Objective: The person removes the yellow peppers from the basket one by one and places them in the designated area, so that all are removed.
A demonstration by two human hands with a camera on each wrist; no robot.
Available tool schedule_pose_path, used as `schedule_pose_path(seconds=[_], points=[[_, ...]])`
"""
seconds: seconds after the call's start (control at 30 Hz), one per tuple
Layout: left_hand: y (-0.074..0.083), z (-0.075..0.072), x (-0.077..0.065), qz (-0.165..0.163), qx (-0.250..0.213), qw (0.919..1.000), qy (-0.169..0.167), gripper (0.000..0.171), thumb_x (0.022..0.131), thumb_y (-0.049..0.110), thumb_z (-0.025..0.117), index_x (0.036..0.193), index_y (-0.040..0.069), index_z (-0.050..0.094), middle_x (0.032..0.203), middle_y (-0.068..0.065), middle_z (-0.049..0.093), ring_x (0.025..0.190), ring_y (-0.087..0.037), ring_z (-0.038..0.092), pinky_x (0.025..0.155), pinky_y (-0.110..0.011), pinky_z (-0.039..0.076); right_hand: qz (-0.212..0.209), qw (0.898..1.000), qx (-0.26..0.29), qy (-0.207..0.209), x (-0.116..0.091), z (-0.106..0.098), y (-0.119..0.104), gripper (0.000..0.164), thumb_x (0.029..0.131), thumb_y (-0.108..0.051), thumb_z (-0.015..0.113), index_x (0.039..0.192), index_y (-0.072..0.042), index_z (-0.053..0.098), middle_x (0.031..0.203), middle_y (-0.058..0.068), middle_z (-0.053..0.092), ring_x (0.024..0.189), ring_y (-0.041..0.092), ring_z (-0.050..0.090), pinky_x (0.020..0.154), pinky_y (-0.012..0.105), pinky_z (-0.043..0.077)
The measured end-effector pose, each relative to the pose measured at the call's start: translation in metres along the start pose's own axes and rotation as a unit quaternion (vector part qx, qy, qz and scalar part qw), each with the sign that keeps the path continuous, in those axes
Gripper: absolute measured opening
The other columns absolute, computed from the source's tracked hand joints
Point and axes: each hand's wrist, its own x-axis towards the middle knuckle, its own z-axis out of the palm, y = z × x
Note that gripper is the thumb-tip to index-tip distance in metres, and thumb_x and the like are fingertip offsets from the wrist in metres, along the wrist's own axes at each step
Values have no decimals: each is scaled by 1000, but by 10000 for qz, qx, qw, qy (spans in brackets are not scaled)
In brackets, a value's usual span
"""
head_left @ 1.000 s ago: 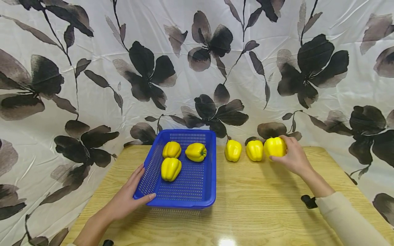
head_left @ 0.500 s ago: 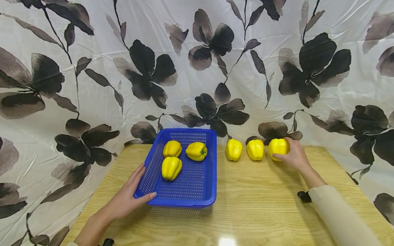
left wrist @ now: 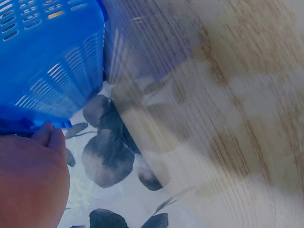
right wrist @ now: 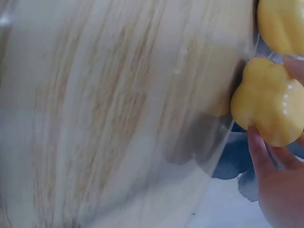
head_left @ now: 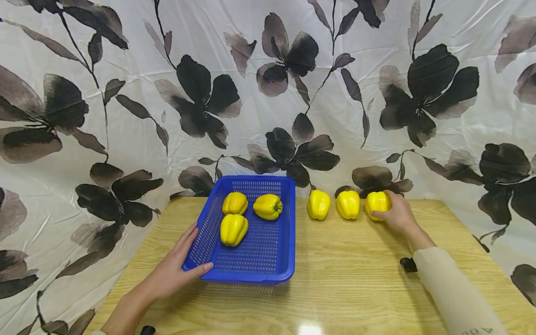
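My right hand point(head_left: 399, 215) grips a yellow bell pepper point(head_left: 377, 205) at the back right of the table, thumb in front and fingers behind. In the right wrist view, the thumb and fingertips press against this lobed pepper point(right wrist: 268, 102). At the near left corner of a blue perforated plastic basket point(head_left: 291, 237), my left hand point(head_left: 172, 269) holds the rim, thumb over the front edge and fingers along the side. The left wrist view shows the basket's slotted wall point(left wrist: 45, 66) above the hand point(left wrist: 31, 175). Several yellow peppers point(head_left: 233, 230) lie in the basket's left and back parts.
Two more yellow bell peppers, one left point(head_left: 318, 204) and one nearer point(head_left: 348, 204), stand in a row beside the held one. The wooden table point(head_left: 343, 274) ends at a floral cloth backdrop point(head_left: 251, 116). A black object point(head_left: 408, 264) sits by the right sleeve.
My right hand has carried the yellow pepper slightly right and lowered it to the row's level, a small gap now beside its neighbour. The left hand and basket have stayed put.
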Motion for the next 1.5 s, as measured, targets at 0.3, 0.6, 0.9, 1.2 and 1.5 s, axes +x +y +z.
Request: schedule_pose_path(seconds=[0.3, 0.6, 0.9, 1.2, 1.5], points=[[3, -2, -1, 12, 59, 10000, 15, 101, 92, 51, 73, 165, 9, 16, 172, -7, 8, 151, -49, 21, 111, -74, 27, -105, 9995, -84, -272, 5, 5, -1, 98, 80, -18, 82, 151, 16, 24, 140, 47, 36, 125, 60, 40, 106, 70, 33], [2, -2, 0, -57, 54, 10000, -26, 102, 91, 52, 73, 165, 10, 16, 172, -5, 6, 152, -48, 19, 111, -74, 26, -38, 9997, -101, -223, 5, 10, 3, 100, 79, -21, 84, 150, 16, 24, 134, 48, 41, 118, 59, 45, 101, 68, 39], [1, -1, 0, -69, 24, 10000, -61, 102, 91, 52, 73, 165, 10, 15, 172, -4, 5, 152, -47, 18, 111, -75, 25, 21, 9994, -141, -310, 1, 7, 2, 105, 79, -24, 84, 152, 15, 19, 135, 48, 39, 120, 60, 43, 102, 69, 37], [1, -3, 1, -16, 35, 10000, -30, 102, 92, 52, 72, 165, 11, 14, 172, -6, 5, 152, -49, 18, 111, -75, 25, -90, 9986, -205, -476, -5, -8, -6, 107, 81, -25, 84, 154, 15, 17, 143, 49, 33, 130, 62, 35, 108, 71, 31], [1, -2, 0, -23, 38, 10000, -56, 102, 92, 53, 72, 165, 10, 14, 172, -6, 5, 151, -50, 18, 110, -76, 25, -99, 9983, -250, -509, -18, -21, -21, 105, 81, -28, 86, 155, 11, 22, 147, 46, 28, 132, 63, 33, 105, 75, 32]])
